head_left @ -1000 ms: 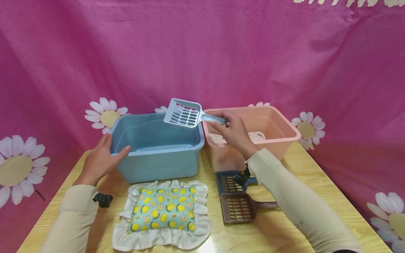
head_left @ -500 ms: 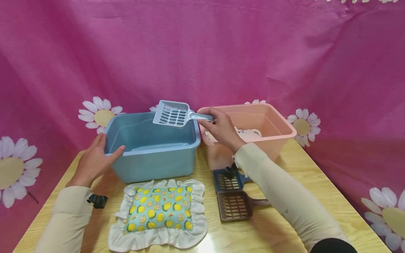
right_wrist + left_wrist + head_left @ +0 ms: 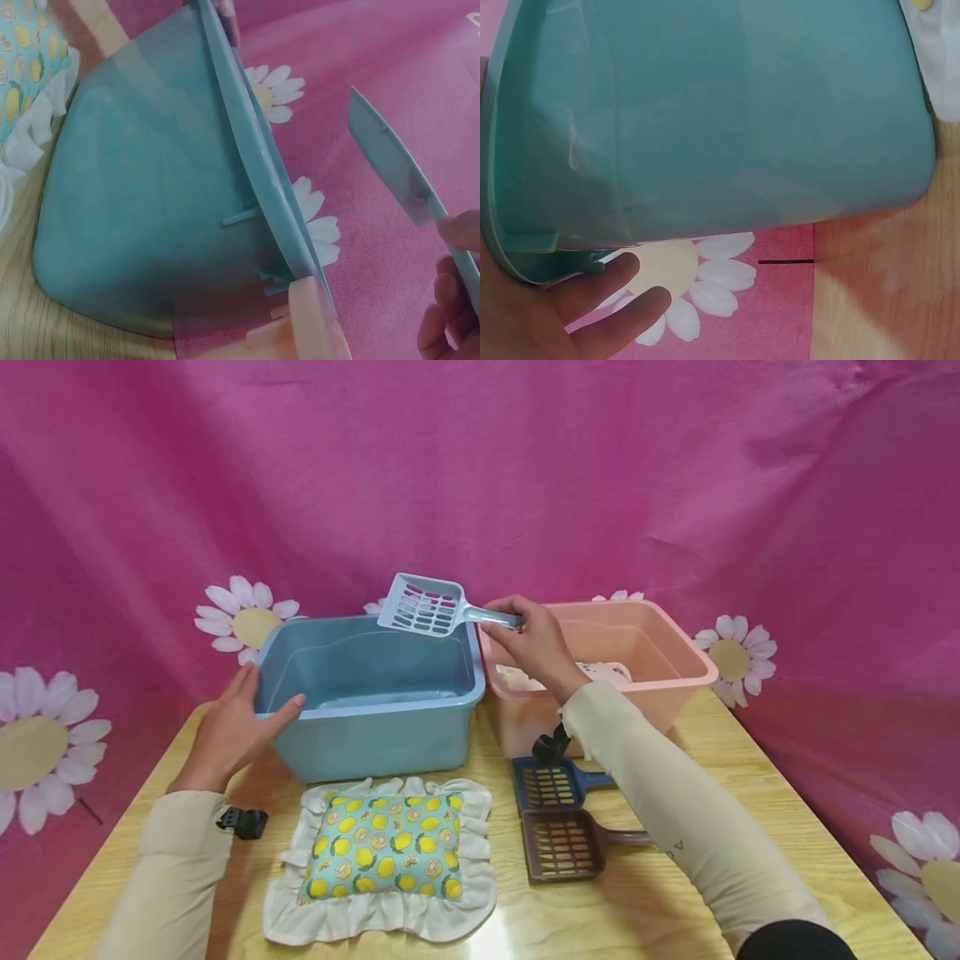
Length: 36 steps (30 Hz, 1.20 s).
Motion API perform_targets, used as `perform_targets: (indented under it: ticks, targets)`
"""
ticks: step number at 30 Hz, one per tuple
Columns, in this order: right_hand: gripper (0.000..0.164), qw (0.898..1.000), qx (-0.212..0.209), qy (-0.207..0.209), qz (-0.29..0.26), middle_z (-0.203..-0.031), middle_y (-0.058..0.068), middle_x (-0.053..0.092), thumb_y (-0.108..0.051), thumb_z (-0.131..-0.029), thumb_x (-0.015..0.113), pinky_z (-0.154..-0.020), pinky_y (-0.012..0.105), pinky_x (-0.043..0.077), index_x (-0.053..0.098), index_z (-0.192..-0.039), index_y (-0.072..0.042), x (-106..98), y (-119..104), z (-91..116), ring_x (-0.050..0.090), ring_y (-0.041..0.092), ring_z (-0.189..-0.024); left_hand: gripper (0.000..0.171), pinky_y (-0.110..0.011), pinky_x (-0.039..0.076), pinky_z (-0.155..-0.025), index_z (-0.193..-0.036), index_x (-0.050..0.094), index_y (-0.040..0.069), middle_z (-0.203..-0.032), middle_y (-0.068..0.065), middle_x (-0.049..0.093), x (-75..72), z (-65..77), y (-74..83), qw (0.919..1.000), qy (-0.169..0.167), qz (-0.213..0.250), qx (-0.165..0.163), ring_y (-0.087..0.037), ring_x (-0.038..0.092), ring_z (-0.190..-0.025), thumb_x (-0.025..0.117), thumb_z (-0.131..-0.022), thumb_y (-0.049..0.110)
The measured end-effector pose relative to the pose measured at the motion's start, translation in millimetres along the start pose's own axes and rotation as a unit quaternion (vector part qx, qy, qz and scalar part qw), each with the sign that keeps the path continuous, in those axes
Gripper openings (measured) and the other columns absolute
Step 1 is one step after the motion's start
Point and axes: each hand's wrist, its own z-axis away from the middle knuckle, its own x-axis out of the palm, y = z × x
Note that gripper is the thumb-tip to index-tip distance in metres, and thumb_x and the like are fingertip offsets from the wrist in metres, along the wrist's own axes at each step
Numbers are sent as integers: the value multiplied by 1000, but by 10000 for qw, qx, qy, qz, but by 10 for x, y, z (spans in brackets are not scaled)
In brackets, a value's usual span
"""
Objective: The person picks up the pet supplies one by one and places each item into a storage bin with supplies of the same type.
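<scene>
My right hand [image 3: 534, 647] holds a light blue litter scoop [image 3: 424, 606] by its handle, with the slotted blade raised over the back of the blue plastic bin [image 3: 375, 743]. In the right wrist view the scoop [image 3: 390, 161] shows side-on, apart from the bin's rim. At the bin's left front corner my left hand [image 3: 228, 731] rests on the rim, thumb over the front edge. Its fingers [image 3: 622, 322] extend past the rim in the left wrist view. I see nothing inside the blue bin.
A peach bin [image 3: 600, 710] stands right beside it, with white patterned cloth [image 3: 606, 672] inside. In front lie a dark blue scoop [image 3: 551, 783], a brown scoop [image 3: 562, 845] and a ruffled lemon-print cushion [image 3: 386, 843] on the wooden table [image 3: 720, 860]. A pink curtain hangs behind.
The light blue scoop in my right hand has shifted slightly left and up relative to the blue bin. My left hand stays at the bin's corner. The head view sways a little.
</scene>
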Motion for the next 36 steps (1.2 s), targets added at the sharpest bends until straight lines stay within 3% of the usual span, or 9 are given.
perform_targets:
  ticks: [7, 16, 22, 31, 36]
  targets:
    - [27, 9999, 151, -9, -36, -104, 5, 66, -17, -87, 73, -81, 27, 53, 67, -111, -7, -21, -29, -38, 59, 18, -89, 98, -73, 36, -93, -155, 5, 5, -158, -21, 14, -22, 22, 75, 10000, 17, -26, -13, -54, 34, -128, 51, -90, 61]
    - [25, 9994, -120, -241, 210, -106, 7, 67, -15, -87, 72, -83, 28, 52, 68, -110, -7, 116, -87, -106, 61, 18, -91, 97, -72, 36, -93, -155, 7, 7, -157, -21, 18, -49, -17, 38, 9999, 144, -24, 4, -53, 36, -128, 52, -89, 61]
    - [26, 9988, 191, -321, 303, -108, 4, 67, -20, -88, 72, -84, 28, 52, 68, -112, -10, 179, -29, -110, 60, 18, -94, 98, -71, 32, -98, -154, 8, 4, -159, -19, 14, -26, -25, 35, 10000, 45, -35, 3, -52, 31, -133, 49, -89, 64]
    - [26, 9977, 478, -416, 222, -112, 5, 66, -18, -88, 72, -89, 30, 51, 69, -113, -10, 211, 36, -134, 59, 18, -100, 98, -72, 35, -94, -154, 6, 4, -159, -20, 11, 7, -2, 66, 10000, -20, -13, -51, -54, 30, -132, 49, -89, 63]
    - [26, 9975, 408, -564, 149, -114, 6, 65, -17, -88, 71, -92, 31, 50, 68, -113, -9, 256, 34, -150, 58, 19, -103, 98, -73, 36, -93, -155, 4, 7, -160, -18, 10, -13, 12, 65, 9999, -61, -22, -130, -54, 32, -130, 49, -89, 64]
